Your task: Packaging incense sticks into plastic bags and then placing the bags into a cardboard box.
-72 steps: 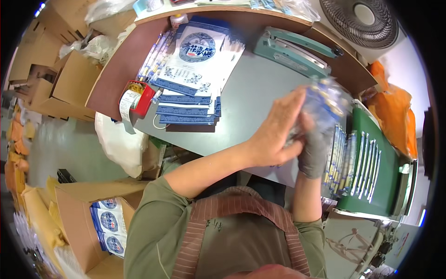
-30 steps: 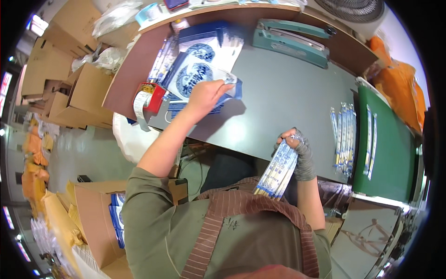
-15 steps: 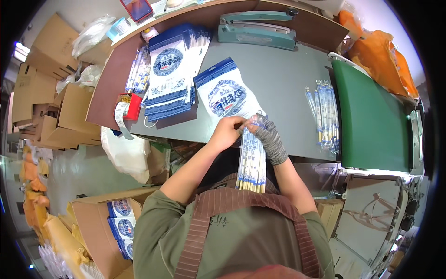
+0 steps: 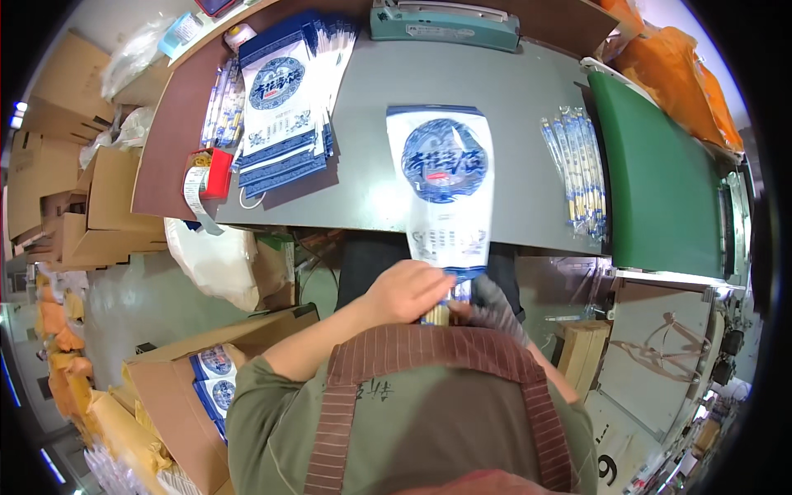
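A white and blue printed bag (image 4: 450, 227) lies with its far end on the grey table and its near end over the table's front edge. My left hand (image 4: 410, 291) is closed on the near end of this bag. A bundle of wrapped chopsticks (image 4: 437, 314) pokes out of that end toward my apron; the rest of it is hidden. My right hand (image 4: 493, 312), in a grey knit sleeve that leaves the fingertips bare, is blurred but grips the bundle's near end. Several more wrapped chopsticks (image 4: 577, 169) rest on the table at the right.
A stack of similar bags (image 4: 280, 124) lies at the table's left, beside more wrapped chopsticks (image 4: 221, 103) and a red box (image 4: 218, 175). A teal bar sealer (image 4: 445, 26) stands at the back. The green surface (image 4: 660, 177) adjoins on the right. An open carton (image 4: 173, 412) holds bags.
The bag has come nearer and straightened, and its near end now covers most of the chopstick bundle. Both hands have moved down toward my apron; the left has taken hold of the bag.
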Tool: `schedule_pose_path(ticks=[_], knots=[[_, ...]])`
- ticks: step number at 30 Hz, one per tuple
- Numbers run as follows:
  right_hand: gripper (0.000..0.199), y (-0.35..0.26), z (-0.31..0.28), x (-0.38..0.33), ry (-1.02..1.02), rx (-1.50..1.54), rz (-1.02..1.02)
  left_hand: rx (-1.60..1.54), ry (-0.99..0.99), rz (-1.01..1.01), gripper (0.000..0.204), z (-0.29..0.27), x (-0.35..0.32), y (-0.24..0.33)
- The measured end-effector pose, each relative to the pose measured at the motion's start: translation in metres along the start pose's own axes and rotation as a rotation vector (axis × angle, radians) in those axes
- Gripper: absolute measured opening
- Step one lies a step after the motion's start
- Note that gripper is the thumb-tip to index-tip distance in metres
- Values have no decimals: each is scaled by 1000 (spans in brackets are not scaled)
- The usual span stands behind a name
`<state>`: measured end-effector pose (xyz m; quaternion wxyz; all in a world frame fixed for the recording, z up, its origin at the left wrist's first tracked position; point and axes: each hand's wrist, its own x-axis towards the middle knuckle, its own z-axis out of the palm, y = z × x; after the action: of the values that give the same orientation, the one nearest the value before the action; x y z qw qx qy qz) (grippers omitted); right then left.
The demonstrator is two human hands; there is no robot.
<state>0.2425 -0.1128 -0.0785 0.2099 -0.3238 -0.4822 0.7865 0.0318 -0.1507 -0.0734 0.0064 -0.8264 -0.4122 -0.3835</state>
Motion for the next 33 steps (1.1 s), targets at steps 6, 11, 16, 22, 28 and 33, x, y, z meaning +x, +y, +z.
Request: schedule_pose_path(ticks=[6,11,16,22,28,33], knots=[[78,36,-13,22,418,-855,-406,-235,81,-763,59,16,-11,7],[71,-37,-23,101,529,-1276,-135,-166,346,-554,34,17,39,-39],[50,-23,-10,53,636,-1270,-564,-102,215,-568,29,11,-12,-10],[34,-140,-13,29,464,-934,-700,-279,233,-463,18,-77,99,-3],[25,-291,8,25,232,-812,-713,-474,137,-515,27,-174,213,-18],[31,-303,15,61,158,-938,-548,-307,-36,-516,29,-172,214,-42]])
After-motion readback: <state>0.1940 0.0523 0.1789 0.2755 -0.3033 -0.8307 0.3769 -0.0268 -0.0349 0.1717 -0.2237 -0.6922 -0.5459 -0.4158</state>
